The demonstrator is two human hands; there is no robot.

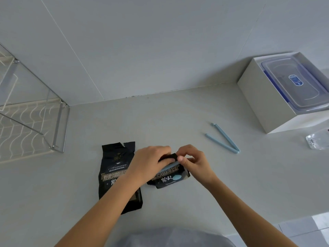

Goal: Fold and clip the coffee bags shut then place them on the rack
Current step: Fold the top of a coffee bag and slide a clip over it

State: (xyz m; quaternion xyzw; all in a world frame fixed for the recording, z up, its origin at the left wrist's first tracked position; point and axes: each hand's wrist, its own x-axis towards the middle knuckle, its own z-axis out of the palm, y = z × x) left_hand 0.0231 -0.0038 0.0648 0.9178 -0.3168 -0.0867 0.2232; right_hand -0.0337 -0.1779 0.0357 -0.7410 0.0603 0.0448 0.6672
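Note:
Two black coffee bags lie on the grey counter. The left bag lies flat and unfolded, its torn top pointing away; my left forearm crosses its lower part. The right bag has its top folded down. My left hand presses on that fold, fingers over the black flap. My right hand pinches the right end of a light blue clip that lies across the fold. A second blue clip rests spread in a V on the counter to the right. The wire rack stands at the far left.
A white box holding a clear lidded container sits at the back right by the wall. A small clear plastic packet lies at the right edge. Pale floor tiles show at the lower right beyond the counter edge.

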